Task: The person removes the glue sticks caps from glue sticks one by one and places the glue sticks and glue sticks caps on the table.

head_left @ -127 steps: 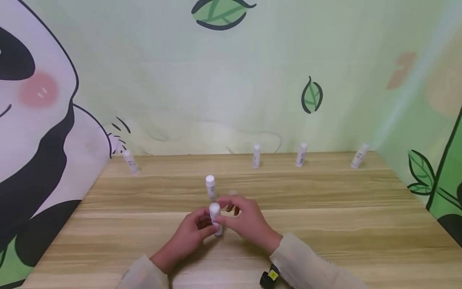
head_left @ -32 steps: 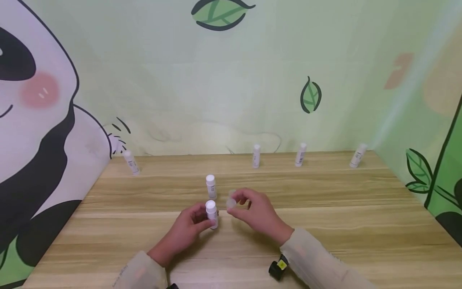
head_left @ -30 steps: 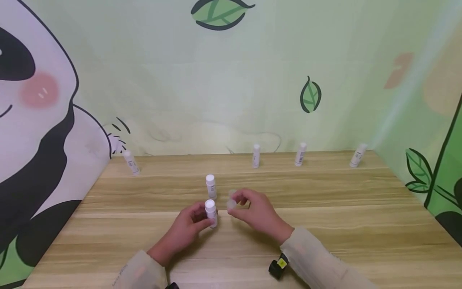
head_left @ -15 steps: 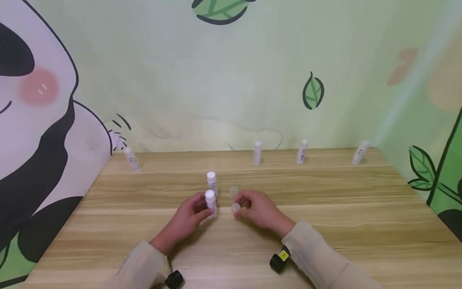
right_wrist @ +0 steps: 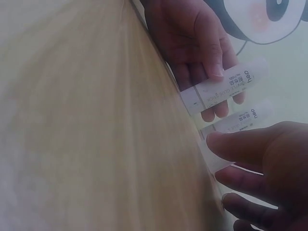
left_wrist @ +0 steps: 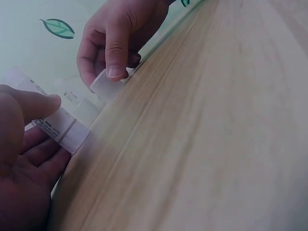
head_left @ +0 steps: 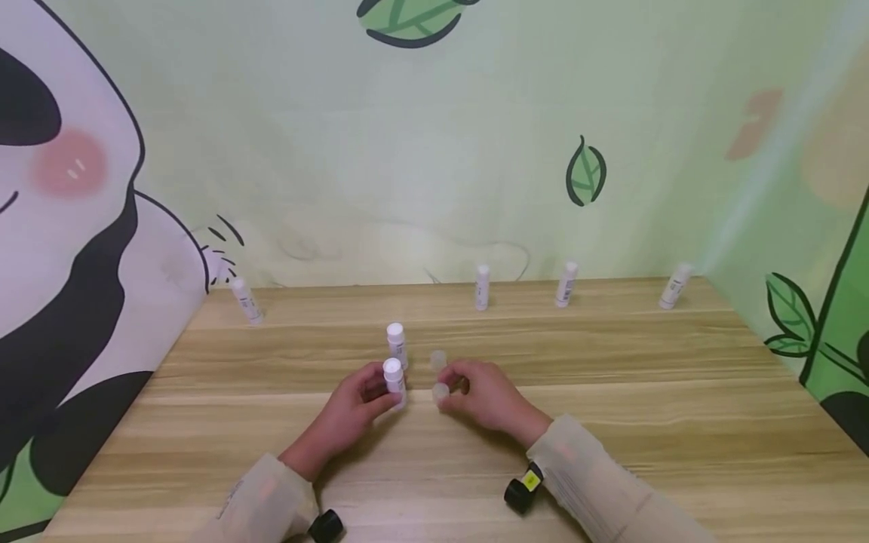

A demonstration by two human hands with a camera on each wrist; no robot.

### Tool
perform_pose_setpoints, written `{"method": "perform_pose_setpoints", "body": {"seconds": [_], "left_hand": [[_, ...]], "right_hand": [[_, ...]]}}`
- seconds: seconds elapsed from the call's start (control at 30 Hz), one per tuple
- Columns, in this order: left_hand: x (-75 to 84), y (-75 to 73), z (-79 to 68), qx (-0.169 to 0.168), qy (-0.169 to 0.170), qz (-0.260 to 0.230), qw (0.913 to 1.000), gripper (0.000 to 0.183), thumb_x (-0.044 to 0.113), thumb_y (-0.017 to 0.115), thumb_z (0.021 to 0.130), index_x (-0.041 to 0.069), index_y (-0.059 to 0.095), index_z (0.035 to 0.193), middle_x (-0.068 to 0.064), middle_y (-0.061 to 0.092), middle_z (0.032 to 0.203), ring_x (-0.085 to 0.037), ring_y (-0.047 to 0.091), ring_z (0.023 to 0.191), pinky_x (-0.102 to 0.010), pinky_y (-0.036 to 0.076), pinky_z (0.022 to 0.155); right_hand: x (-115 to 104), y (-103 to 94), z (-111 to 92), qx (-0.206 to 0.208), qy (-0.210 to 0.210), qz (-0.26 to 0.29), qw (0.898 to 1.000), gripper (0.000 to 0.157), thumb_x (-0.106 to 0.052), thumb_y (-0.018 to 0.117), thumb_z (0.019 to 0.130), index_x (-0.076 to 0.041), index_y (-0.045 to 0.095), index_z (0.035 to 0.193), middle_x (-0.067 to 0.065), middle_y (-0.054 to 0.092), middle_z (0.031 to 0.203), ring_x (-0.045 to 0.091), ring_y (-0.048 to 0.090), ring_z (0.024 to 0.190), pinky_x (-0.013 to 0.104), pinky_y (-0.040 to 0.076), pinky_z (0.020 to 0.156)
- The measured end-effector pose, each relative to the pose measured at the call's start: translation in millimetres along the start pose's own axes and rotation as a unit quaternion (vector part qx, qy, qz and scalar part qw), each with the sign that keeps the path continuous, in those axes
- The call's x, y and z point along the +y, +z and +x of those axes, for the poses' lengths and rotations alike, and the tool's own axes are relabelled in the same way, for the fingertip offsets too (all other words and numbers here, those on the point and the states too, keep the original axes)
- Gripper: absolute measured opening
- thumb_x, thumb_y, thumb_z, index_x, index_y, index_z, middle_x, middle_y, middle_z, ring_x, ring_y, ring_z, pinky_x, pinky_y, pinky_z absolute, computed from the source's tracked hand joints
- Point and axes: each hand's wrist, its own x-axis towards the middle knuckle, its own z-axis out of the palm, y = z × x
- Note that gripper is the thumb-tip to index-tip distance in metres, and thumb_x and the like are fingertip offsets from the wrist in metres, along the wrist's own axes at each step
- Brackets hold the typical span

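My left hand [head_left: 349, 407] grips a white glue stick [head_left: 395, 385] upright near the middle of the table, thumb in front. Its label shows in the right wrist view, where the glue stick [right_wrist: 219, 91] lies between thumb and fingers. Just behind it stands a second white glue stick [head_left: 397, 341]. To the right, my right hand [head_left: 485, 396] pinches a translucent cap [head_left: 440, 392] low over the wood. The left wrist view shows this cap [left_wrist: 107, 87] between thumb and fingers, its lower edge close to the tabletop. Another translucent cap [head_left: 438, 360] stands just behind.
Along the back of the wooden table [head_left: 611, 422] stand more glue sticks: one at far left [head_left: 246, 302], one near the middle [head_left: 482, 288], another right of it [head_left: 566, 285] and one at far right [head_left: 675, 286]. A printed backdrop [head_left: 326, 151] rises behind.
Earlier both hands were together at the glue stick. My right hand has moved right with the cap and lowered it beside the other cap. My left hand has shifted slightly forward with the stick.
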Motion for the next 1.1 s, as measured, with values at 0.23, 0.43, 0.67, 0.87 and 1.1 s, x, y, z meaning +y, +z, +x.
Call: {"method": "perform_pose_setpoints", "body": {"seconds": [0.23,0.43,0.67,0.87,1.1], "left_hand": [[-0.6,-3.9,-1.0,-0.001,0.003,-0.002,1.0000,0.046,0.011,0.070,0.088,0.006,0.055,0.131,-0.015,0.062,0.129,-0.029,0.058,0.122,-0.041,0.047,0.104],[-7.4,-22.9,1.5,0.017,0.001,0.034,0.9993,0.042,0.009,0.058,0.094,0.010,0.051,0.136,-0.010,0.059,0.133,-0.026,0.055,0.125,-0.046,0.044,0.106],[-20.8,-59.6,9.7,0.090,-0.012,0.041,0.9950,0.046,0.017,0.057,0.097,0.005,0.045,0.140,-0.014,0.056,0.137,-0.027,0.053,0.129,-0.040,0.045,0.106],[-31.2,-96.7,15.0,0.144,-0.033,0.057,0.9874,0.051,0.026,0.055,0.099,0.005,0.041,0.144,-0.015,0.053,0.140,-0.027,0.050,0.130,-0.016,0.043,0.098],[-36.9,-133.3,13.6,0.202,-0.057,0.065,0.9756,0.054,0.029,0.052,0.100,0.006,0.036,0.147,-0.016,0.050,0.143,-0.016,0.051,0.126,-0.006,0.041,0.090]], "right_hand": [[3,1.0,0,0.002,-0.006,-0.007,1.000,0.023,-0.026,0.077,0.080,-0.021,0.067,0.100,-0.008,0.068,0.093,0.010,0.053,0.075,0.025,0.046,0.068],[3,1.4,-1,0.003,-0.001,-0.008,1.000,0.023,-0.027,0.077,0.081,-0.020,0.067,0.101,-0.008,0.067,0.092,0.011,0.053,0.074,0.024,0.045,0.067],[2,1.2,-1,0.004,-0.002,-0.011,1.000,0.021,-0.026,0.077,0.081,-0.022,0.067,0.099,-0.008,0.067,0.092,0.010,0.053,0.074,0.024,0.045,0.066],[2,1.4,-1,0.006,-0.003,-0.008,1.000,0.021,-0.026,0.077,0.081,-0.022,0.067,0.099,-0.008,0.067,0.091,0.010,0.052,0.072,0.024,0.044,0.065],[2,2.3,0,0.008,-0.009,-0.008,1.000,0.022,-0.026,0.077,0.081,-0.021,0.067,0.100,-0.009,0.067,0.091,0.009,0.052,0.073,0.024,0.045,0.065]]}}
